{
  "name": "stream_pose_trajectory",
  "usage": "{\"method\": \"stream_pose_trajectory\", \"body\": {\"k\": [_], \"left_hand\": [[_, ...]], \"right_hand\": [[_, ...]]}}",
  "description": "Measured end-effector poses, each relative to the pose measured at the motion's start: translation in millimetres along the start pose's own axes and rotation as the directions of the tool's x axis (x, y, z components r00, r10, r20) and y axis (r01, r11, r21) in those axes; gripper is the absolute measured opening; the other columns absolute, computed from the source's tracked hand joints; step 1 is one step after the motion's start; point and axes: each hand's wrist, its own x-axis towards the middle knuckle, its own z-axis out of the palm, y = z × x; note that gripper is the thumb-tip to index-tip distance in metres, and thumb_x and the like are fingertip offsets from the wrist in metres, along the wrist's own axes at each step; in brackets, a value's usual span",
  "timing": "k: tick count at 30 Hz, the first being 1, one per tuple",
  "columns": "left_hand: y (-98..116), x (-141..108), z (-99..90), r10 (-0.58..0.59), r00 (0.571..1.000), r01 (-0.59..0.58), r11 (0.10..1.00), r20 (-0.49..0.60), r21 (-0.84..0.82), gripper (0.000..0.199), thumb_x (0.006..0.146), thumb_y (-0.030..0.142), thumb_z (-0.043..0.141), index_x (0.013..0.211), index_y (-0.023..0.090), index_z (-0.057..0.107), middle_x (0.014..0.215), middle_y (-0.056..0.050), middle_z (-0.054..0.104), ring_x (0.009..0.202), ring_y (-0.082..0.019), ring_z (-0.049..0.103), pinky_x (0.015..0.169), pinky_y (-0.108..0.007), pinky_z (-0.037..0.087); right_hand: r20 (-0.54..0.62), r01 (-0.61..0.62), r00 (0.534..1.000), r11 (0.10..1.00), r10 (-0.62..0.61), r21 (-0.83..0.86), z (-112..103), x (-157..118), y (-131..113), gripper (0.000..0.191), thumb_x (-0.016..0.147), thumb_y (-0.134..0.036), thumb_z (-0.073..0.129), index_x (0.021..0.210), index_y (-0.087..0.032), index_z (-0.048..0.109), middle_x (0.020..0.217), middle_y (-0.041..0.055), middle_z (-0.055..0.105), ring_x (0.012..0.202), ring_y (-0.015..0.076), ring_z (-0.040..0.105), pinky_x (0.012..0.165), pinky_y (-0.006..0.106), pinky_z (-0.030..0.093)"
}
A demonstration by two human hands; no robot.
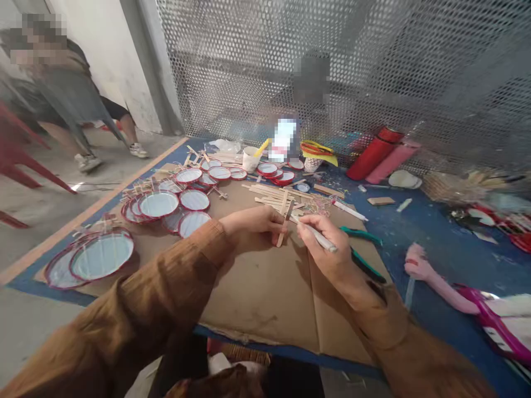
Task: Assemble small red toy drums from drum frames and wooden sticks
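Note:
Pinched in the fingers of my left hand [265, 222] are thin wooden sticks [285, 224], held crossing each other above the cardboard. My right hand [326, 243] grips a white pen-shaped tool [319, 237] like a marker, its tip close to the sticks; whether it touches them I cannot tell. Just beyond both hands lies a pile of loose wooden sticks [265, 194] with tangled thread. Teal-handled pliers [360, 235] rest beside my right hand, partly hidden by it. Another white pen with a red end [350, 210] lies behind them.
Round red-rimmed discs [160, 204] with sticks attached are stacked at left. Cups [250, 159], a lit phone [284, 138] and a red cylinder [375, 152] stand or lean by the perforated metal screen [232, 72]. Cardboard [257, 293] covers the blue table. A person sits at far left.

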Motion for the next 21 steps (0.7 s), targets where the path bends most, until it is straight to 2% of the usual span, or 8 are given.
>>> {"method": "stream_pose_trajectory", "body": {"k": [8,13,21], "left_hand": [[-1.8,0.5,-0.7,0.005,1.0,-0.005,0.999,0.0,-0.039,0.039,0.083,0.047,0.058,0.069,0.011,0.068,0.063,-0.002,0.068,0.058,-0.007,0.058,0.063,-0.017,0.041],[-3.1,1.7,-1.3,-0.014,1.0,0.013,0.999,-0.013,-0.033,0.039,0.084,0.045,0.058,0.068,0.011,0.068,0.062,-0.002,0.068,0.057,-0.007,0.056,0.064,-0.018,0.041],[-4.0,2.5,-1.5,-0.012,1.0,0.012,0.999,-0.003,-0.03,0.04,0.083,0.047,0.058,0.07,0.011,0.068,0.062,-0.001,0.067,0.057,-0.007,0.056,0.061,-0.017,0.04]], "right_hand": [[-0.022,0.044,0.999,0.999,-0.044,-0.014,-0.5,1.0,-1.6,0.012,0.088,-0.032,0.054,0.091,-0.021,0.059,0.081,0.0024,0.068,0.069,0.0149,0.064,0.066,0.026,0.049],[-0.011,0.103,0.995,0.992,-0.104,-0.066,-0.4,2.0,-2.2,0.011,0.087,-0.031,0.055,0.091,-0.022,0.058,0.083,0.002,0.067,0.073,0.0155,0.063,0.068,0.026,0.049],[-0.077,0.115,0.99,0.992,-0.119,-0.056,-0.1,3.3,-3.8,0.01,0.086,-0.029,0.055,0.091,-0.021,0.058,0.083,0.0025,0.068,0.071,0.0152,0.063,0.067,0.026,0.049]]}}
